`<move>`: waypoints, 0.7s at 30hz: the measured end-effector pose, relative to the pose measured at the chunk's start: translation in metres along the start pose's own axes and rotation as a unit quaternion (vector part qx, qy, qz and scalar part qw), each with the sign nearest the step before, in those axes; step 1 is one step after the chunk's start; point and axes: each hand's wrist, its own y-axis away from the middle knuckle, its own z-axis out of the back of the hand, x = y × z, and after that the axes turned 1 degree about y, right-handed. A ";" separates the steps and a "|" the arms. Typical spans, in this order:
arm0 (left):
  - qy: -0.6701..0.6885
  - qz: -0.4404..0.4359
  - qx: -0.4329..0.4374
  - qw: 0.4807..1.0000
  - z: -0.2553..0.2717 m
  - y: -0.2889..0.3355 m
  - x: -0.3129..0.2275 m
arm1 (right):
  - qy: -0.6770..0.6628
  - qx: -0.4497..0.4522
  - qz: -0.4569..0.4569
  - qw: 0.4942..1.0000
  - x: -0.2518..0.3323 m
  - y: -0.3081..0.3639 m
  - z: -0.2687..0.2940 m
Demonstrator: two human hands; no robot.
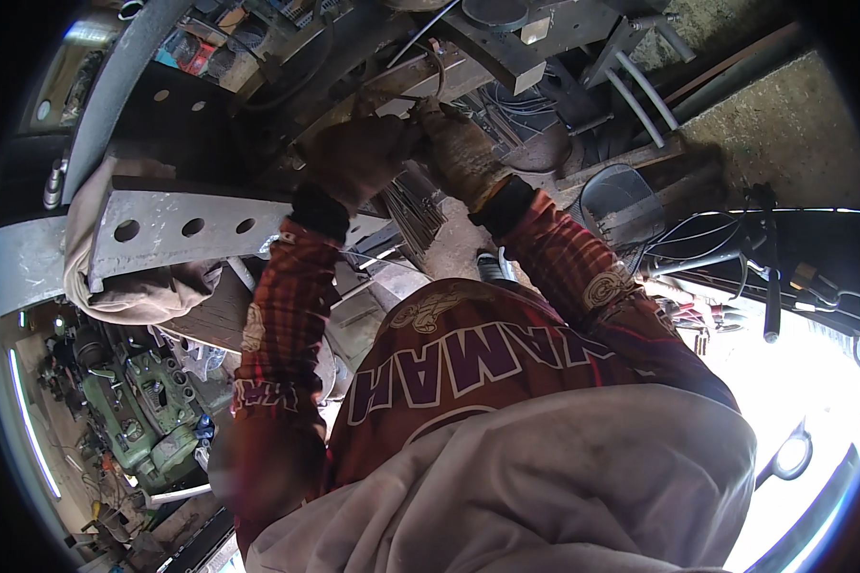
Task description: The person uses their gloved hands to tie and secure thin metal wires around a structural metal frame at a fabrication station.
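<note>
My left hand [358, 158], in a dark brown work glove, reaches forward over a cluttered metal workbench, its fingers bent and mostly in shadow. Close beside it, my right hand [461, 153] wears a lighter, soiled tan glove and has its fingers curled. The fingertips of both hands meet near a thin curved metal piece [438, 72] that rises just beyond them. What lies between the fingers is too dark and small to make out. Below and between my wrists is a bundle of thin metal rods [413, 215].
A grey steel bar with round holes [162, 227] lies at the left, with a beige cloth [129, 296] around its end. A wire-mesh basket [621, 202] stands to the right. Heavy steel beams [516, 48] stick out ahead. A green machine [134, 401] stands lower left.
</note>
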 end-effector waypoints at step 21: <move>-0.093 0.147 0.102 0.979 0.013 -0.034 -0.047 | -0.113 0.135 -0.095 0.980 0.001 -0.014 0.049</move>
